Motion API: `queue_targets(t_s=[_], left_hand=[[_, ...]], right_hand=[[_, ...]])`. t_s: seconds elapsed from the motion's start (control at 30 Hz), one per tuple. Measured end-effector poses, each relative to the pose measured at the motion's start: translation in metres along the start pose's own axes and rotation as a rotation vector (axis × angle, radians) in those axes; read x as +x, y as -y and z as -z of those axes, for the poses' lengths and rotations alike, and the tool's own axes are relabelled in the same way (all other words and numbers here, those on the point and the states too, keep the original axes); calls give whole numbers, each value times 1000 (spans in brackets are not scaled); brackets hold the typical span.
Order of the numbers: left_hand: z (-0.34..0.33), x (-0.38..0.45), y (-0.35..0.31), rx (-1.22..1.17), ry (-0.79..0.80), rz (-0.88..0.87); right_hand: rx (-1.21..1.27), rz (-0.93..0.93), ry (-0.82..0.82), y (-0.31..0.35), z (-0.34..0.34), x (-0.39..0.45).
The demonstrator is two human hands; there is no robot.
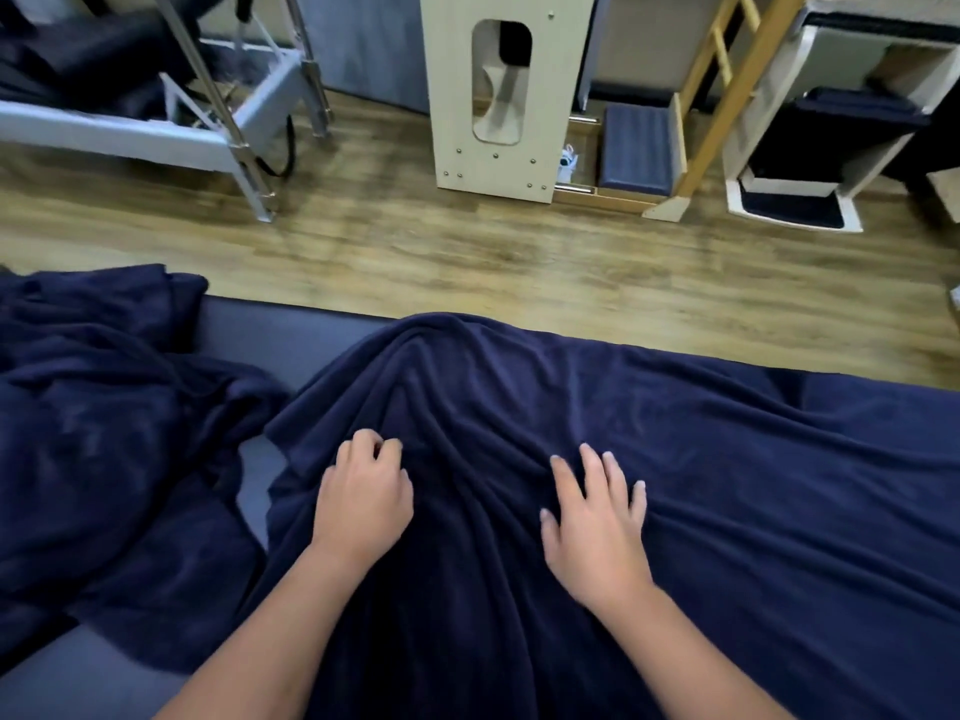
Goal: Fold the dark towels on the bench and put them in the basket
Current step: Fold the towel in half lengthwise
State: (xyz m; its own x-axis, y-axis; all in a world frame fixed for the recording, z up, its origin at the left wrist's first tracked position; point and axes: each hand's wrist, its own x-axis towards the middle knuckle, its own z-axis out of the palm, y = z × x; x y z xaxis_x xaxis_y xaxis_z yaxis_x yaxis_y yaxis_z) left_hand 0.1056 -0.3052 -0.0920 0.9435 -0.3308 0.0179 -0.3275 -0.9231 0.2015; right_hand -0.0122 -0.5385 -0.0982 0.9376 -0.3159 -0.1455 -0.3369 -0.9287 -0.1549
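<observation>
A wood-grain plank floor (415, 241) fills the upper half of the view, and below it a grey padded worktop (270, 330) runs across the frame, its far edge meeting the floor. Most of the worktop is covered by a large dark navy fleece towel (727, 485) that lies spread and wrinkled from the middle to the right edge, with a raised hump of folds reaching the far edge near the centre. At the left edge a second dark navy towel, crumpled into a loose heap (93, 433), sits just beside the spread one, with a strip of bare grey padding between them. Across the floor stands a pale wooden cabinet with a rounded cut-out (498, 96), a metal-framed exercise machine (208, 122) to its left, and a yellow wooden ladder frame (727, 85) to its right next to a white stand holding dark cushions (831, 137). Both bare forearms reach in from the near edge onto the spread towel. The right hand (597, 532) lies flat on the cloth, its fingers (592, 465) open and splayed, holding nothing. The left hand (363, 506) rests on the towel near its left border with its fingers (374, 444) curled in, pinching up a fold of the fabric.
</observation>
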Motion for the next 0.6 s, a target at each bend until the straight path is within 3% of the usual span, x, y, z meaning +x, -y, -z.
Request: queue_targets(t_s=[0.13, 0.3, 0.47, 0.6], left_hand=[[22, -13, 21, -42, 135, 145], [50, -16, 54, -155, 241, 370], [57, 6, 86, -139, 347, 386], [50, 34, 101, -229, 437, 370]], right_hand=[[36, 194, 8, 42, -8, -30], [55, 282, 6, 81, -13, -66], [92, 456, -72, 117, -18, -99], [107, 408, -31, 163, -36, -120]])
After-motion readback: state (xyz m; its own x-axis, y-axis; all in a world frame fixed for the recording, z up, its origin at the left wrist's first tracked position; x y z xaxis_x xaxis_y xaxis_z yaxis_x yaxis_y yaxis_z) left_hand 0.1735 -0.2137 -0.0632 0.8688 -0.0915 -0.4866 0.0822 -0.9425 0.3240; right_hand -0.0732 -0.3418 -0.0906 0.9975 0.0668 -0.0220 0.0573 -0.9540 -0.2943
